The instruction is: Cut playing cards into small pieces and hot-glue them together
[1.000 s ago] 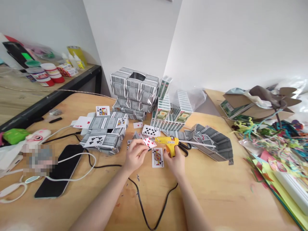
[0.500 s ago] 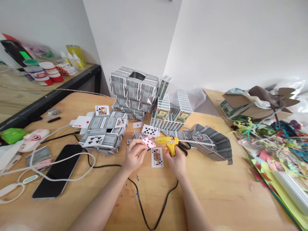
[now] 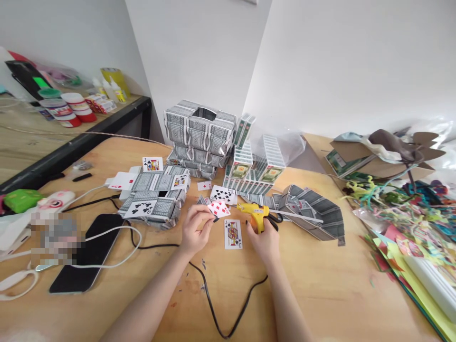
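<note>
Left grip [image 3: 194,231] holds a diamonds card [image 3: 220,208] — right grip [image 3: 265,241], a glue gun [image 3: 257,212].

Left grip [image 3: 195,230]: diamond playing card [image 3: 221,209], pinched. Right grip [image 3: 264,237]: yellow hot-glue gun [image 3: 259,212], nozzle toward that card; white glue stick [image 3: 301,216] at rear. Between grips, on desk [image 3: 327,289]: jack card [image 3: 232,234], face up. Beyond left grip: tiered tower of grey-backed cards [image 3: 197,130]. Right of right grip: open card-built trough [image 3: 326,211]. Left of left grip: black smartphone [image 3: 101,232].
</note>
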The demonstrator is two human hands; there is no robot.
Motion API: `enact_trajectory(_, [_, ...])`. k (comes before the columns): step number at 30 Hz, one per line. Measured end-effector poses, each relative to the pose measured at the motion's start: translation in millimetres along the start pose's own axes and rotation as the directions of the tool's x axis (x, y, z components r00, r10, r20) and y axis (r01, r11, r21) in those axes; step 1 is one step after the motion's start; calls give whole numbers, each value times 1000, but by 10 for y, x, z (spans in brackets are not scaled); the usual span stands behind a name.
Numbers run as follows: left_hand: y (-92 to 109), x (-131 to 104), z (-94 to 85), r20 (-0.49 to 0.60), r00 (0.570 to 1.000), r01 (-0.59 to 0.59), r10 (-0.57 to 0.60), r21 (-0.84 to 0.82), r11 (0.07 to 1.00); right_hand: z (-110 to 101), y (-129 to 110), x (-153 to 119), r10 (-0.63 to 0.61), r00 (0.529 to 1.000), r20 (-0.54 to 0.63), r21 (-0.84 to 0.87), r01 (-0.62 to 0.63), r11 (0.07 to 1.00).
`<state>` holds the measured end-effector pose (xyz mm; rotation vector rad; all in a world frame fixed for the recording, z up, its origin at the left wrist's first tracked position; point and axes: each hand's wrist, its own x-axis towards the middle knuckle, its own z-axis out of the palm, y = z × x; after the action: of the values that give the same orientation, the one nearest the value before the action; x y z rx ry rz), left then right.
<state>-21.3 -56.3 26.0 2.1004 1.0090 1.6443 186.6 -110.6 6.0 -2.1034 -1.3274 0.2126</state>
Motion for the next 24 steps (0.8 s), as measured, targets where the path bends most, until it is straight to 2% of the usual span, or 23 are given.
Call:
enact_trajectory(4, [-94,-4,7,-41,999,27,-27,12,1000,61,63,-18,-110,991,-80,-156,96,983])
enact_trajectory(8, [-157,9,-5,-89,992,94,-90,35,995,82,83,-63,-164,970,-178,-270,113,956])
enact_trajectory(10, [-166,18,-14,-108,988,120,-111,84,989,58,30,-80,-171,960,-220,-269,109,957])
enact_trajectory(12, [-171,21,-21,-128,984,137,-120,128,982,25,-88,-95,-197,957,-214,-213,151,965])
enact_trajectory(14, [-177,16,-27,-157,981,140,-116,153,978,5,-269,-117,-271,956,-110,-122,257,959])
enact_trajectory(15, [-182,12,-31,-176,978,140,-111,159,977,8,-377,-131,-328,945,-14,-79,325,942])
enact_trajectory(17, [-193,4,-44,-224,969,141,-102,163,977,47,-602,-163,-405,900,163,-49,417,907])
enact_trajectory(19, [-204,0,-63,-270,958,147,-101,157,977,129,-810,-187,-432,843,321,-81,479,874])
enact_trajectory(21, [-216,-1,-83,-300,947,163,-113,145,976,236,-973,-192,-392,811,434,-173,502,848])
enact_trajectory(24, [-234,-5,-101,-315,938,191,-143,125,974,392,-1123,-165,-249,829,501,-366,464,807])
